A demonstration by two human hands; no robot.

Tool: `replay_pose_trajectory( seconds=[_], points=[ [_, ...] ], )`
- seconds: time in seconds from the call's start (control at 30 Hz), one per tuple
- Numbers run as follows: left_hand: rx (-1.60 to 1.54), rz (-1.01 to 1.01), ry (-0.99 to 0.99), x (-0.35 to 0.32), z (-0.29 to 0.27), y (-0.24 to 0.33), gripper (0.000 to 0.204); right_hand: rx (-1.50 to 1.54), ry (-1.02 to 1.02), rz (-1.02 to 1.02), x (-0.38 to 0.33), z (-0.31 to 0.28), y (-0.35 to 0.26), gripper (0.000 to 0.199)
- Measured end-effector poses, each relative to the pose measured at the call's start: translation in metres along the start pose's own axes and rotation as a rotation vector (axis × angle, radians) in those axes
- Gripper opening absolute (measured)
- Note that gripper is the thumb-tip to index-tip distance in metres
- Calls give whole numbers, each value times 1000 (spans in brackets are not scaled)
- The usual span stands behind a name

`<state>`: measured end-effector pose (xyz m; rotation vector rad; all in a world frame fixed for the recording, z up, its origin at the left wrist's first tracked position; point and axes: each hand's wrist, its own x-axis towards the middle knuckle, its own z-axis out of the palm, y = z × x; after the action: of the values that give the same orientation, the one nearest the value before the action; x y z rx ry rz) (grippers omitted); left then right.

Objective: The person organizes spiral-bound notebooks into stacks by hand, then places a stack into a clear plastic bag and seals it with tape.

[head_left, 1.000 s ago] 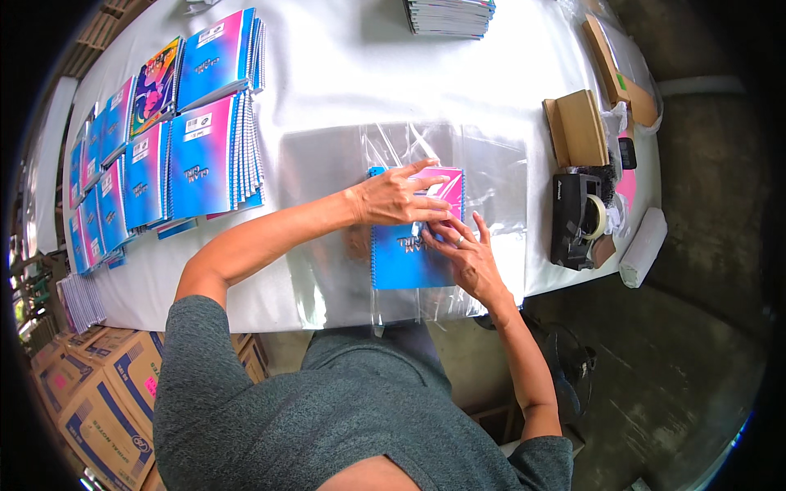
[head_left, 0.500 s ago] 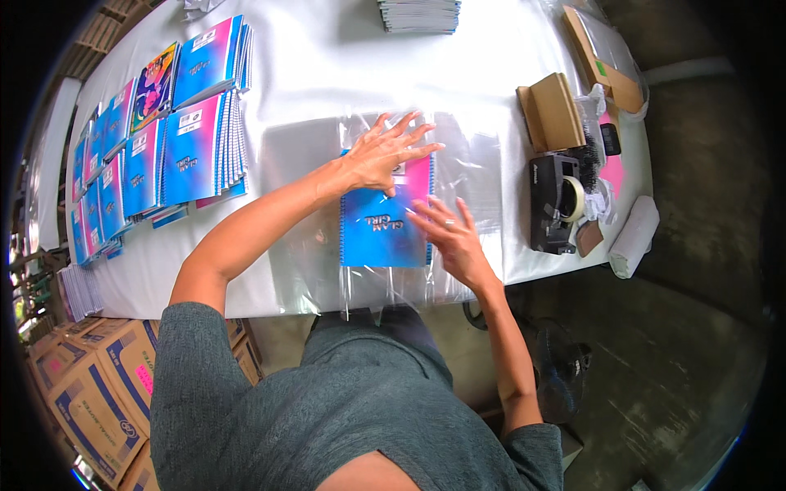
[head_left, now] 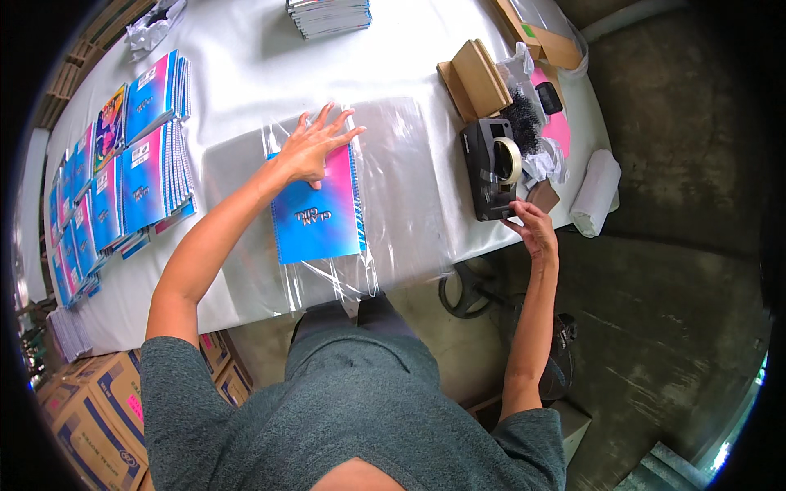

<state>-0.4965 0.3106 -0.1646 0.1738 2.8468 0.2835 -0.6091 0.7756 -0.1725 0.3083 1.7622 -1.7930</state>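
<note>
A blue-and-pink spiral notebook [head_left: 318,233] lies on sheets of clear plastic film [head_left: 409,196] at the table's near side. My left hand [head_left: 311,154] presses on the notebook's upper part, its fingers spread over the film and the far edge. To the right stands a black tape dispenser [head_left: 483,184] carrying a roll of tape [head_left: 508,160]. At its near end my right hand [head_left: 535,229] has thumb and fingertips pinched together, on the tape's end as it seems; the strip itself is too fine to make out.
Stacks of similar notebooks [head_left: 147,184] line the left side. Another stack [head_left: 329,18] stands at the far edge. Beyond the dispenser are folded cardboard [head_left: 475,80], crumpled plastic and a black object [head_left: 549,97]. A white roll [head_left: 596,193] sits at the right edge; cartons [head_left: 94,434] stand below left.
My right hand has left the notebook and reached right to the tape dispenser. My left hand stays spread on the notebook. The whole view has shifted and turned.
</note>
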Motion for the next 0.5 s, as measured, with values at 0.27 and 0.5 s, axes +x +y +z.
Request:
replay_pose_trajectory(
  seconds=[0.27, 0.5],
  points=[
    [-42, 25, -30, 2, -3, -9, 137, 167, -98, -300, -21, -9, 60, 19],
    [-182, 47, -14, -5, -1, -29, 141, -1492, 649, -360, -50, 51, 8, 16]
  ],
)
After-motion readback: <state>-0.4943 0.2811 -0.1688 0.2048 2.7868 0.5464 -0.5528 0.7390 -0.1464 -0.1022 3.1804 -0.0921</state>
